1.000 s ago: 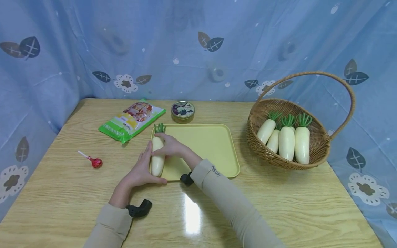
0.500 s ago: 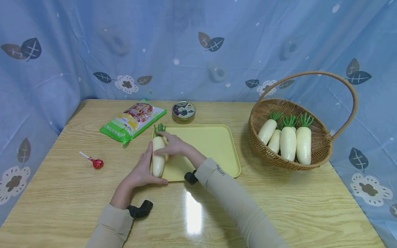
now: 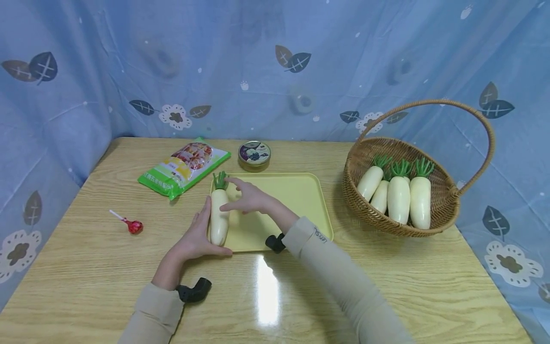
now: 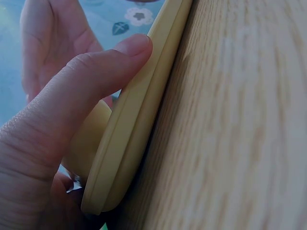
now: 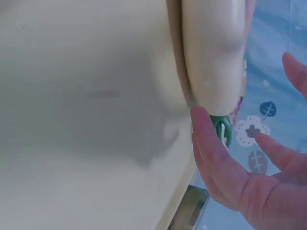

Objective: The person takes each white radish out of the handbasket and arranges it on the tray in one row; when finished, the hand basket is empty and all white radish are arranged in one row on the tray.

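A white radish with green stem stubs (image 3: 219, 223) lies lengthwise along the left side of the pale yellow tray (image 3: 281, 200). My left hand (image 3: 195, 237) spreads around the tray's near left corner, fingers along its left side beside the radish. In the left wrist view, the thumb reaches straight over the tray's rim (image 4: 132, 124). My right hand (image 3: 252, 198) hovers over the tray just right of the radish, thumb and index finger spread apart. Nothing is between those fingers; in the right wrist view, one fingertip overlaps the radish (image 5: 213, 52) near its stem end.
A wicker basket (image 3: 365, 210) with a tall handle stands at the right, holding several white radishes (image 3: 398, 200). Behind the tray are a round tin (image 3: 254, 155) and a green-edged food bag (image 3: 185, 167). A red lollipop (image 3: 135, 226) lies at the left.
My right hand has let go of the radish and drawn back a little to the right, fingers opening. The left hand and the radish have stayed in place.
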Action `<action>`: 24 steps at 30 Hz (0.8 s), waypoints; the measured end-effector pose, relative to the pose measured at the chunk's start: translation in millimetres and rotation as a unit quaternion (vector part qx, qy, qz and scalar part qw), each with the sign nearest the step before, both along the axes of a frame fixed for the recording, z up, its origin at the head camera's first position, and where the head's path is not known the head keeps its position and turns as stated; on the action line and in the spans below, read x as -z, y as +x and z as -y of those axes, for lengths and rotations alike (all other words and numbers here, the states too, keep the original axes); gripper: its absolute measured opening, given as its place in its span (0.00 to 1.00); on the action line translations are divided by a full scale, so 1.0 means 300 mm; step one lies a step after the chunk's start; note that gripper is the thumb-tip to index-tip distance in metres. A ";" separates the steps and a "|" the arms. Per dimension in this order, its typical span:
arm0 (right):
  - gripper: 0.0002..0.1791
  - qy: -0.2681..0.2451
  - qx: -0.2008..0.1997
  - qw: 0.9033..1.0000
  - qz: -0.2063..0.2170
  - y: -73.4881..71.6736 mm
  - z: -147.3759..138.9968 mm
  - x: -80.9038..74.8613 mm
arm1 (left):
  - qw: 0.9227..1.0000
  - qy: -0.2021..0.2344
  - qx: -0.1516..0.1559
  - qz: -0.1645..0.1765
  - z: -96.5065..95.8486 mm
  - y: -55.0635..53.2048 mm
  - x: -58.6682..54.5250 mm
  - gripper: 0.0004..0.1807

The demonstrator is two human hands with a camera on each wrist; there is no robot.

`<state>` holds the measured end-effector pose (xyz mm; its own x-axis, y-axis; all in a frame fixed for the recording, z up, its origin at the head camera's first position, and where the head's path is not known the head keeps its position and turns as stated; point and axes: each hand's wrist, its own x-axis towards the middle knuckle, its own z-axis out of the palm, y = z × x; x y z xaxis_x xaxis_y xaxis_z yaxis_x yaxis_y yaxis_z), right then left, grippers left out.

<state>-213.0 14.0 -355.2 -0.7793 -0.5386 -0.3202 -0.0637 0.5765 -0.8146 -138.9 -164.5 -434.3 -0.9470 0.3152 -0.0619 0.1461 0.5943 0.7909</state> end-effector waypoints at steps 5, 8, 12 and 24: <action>0.44 -0.011 -0.008 1.000 -0.007 0.004 -0.016 -0.017 | 1.000 0.003 0.000 0.000 0.001 0.001 0.000 0.79; 0.44 -0.015 -0.013 1.000 -0.015 0.007 -0.024 -0.023 | 1.000 0.002 0.001 -0.003 0.002 0.000 0.000 0.79; 0.45 -0.019 -0.014 1.000 -0.019 0.015 -0.033 -0.035 | 1.000 0.006 0.003 -0.008 0.005 -0.001 0.000 0.79; 0.43 0.008 -0.023 0.998 -0.066 0.042 -0.067 -0.087 | 1.000 0.010 0.004 -0.007 0.003 -0.001 -0.001 0.79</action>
